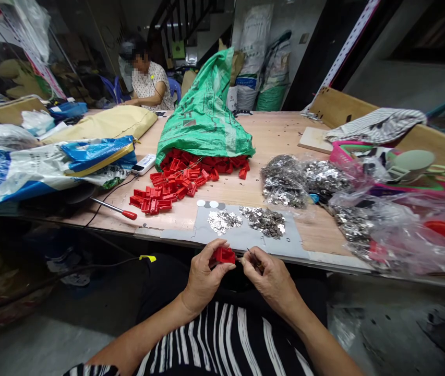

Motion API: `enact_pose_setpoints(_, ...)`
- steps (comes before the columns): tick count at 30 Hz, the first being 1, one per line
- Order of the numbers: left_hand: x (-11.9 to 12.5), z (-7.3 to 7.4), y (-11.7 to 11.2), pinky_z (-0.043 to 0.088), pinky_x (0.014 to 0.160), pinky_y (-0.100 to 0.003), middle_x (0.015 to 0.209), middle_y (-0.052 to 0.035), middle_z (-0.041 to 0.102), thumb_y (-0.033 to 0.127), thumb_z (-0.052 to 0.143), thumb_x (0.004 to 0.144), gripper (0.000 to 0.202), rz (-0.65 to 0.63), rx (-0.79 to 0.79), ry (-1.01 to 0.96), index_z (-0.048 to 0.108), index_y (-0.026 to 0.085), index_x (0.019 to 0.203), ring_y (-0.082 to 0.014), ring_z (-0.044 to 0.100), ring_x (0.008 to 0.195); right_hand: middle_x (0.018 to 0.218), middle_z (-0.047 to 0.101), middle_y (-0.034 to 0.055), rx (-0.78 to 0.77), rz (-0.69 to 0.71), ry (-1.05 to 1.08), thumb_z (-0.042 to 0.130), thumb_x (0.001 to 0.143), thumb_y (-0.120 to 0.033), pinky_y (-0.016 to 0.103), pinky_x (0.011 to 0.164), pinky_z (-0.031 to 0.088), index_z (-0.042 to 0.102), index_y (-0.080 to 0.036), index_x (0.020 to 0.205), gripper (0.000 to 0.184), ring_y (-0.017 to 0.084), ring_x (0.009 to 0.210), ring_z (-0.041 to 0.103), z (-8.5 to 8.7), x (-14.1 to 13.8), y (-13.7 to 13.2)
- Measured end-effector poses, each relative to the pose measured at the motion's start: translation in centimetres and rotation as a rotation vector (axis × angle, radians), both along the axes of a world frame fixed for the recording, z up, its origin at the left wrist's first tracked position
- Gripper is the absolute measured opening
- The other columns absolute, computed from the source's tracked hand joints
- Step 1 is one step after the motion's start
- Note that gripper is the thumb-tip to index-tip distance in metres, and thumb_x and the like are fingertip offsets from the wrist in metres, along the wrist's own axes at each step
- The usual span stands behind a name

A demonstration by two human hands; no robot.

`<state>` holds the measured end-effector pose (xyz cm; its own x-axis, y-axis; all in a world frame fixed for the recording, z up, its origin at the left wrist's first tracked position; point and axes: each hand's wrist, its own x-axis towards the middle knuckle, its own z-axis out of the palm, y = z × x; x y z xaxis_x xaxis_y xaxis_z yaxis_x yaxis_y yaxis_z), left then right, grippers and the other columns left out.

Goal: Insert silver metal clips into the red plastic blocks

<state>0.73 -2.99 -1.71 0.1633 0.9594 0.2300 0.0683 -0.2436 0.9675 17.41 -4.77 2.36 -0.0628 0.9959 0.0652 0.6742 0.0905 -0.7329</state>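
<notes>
Left hand (pixel 206 277): one red plastic part (pixel 224 255); right hand (pixel 269 282): one thin pin (pixel 252 255).

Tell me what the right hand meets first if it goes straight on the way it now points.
The red plastic part held in the left hand comes first in line for the right hand. The thin dark tool it pinches points that way, though depth is hard to judge here.
</notes>
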Motion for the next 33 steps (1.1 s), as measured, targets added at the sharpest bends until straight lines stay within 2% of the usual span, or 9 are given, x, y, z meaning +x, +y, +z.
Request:
enact_pose_setpoints(4,-0.1,0.0,-0.2,0.055,0.087,-0.032,0.108,-0.0056,0.069,0.023,0.068,0.08,0.036,-0.005,0.167,0.151,0.06,0.022,0.115,-0.0192,0.067,0.096,0.061,0.054,-0.0026,-0.014,-0.019,-0.029,0.046,0.086,-0.031,0.022,0.051,0.035,0.048,-0.022,0.07,0.018,0.012,0.055,0.05,-0.4,-0.3,-0.1)
enact_pose_setpoints(9,-0.2,0.1,-0.3,0.054,0.09,-0.03,0.108,-0.0042,0.07,0.02,0.068,0.08,0.036,0.021,0.278,0.189,0.06,0.023,0.115,-0.0182,0.067,0.099,0.061,0.056,-0.0018,-0.027,-0.021,-0.03,0.044,0.085,-0.031,0.022,0.051,0.036,0.048,-0.022,0.069,0.019,0.013,0.055,0.051,-0.5,-0.7,0.0)
enact_pose_setpoints(33,-0.4,-0.8,-0.5,0.054,0.09,-0.028,0.109,-0.0036,0.07,0.016,0.069,0.079,0.038,0.005,0.314,0.152,0.06,0.023,0.115,-0.0165,0.067,0.099,0.061,0.055,-0.0026,-0.107,-0.059,-0.017,0.046,0.083,-0.032,0.023,0.053,0.033,0.048,-0.022,0.067,0.02,0.012,0.055,0.048,-0.9,-1.1,0.4)
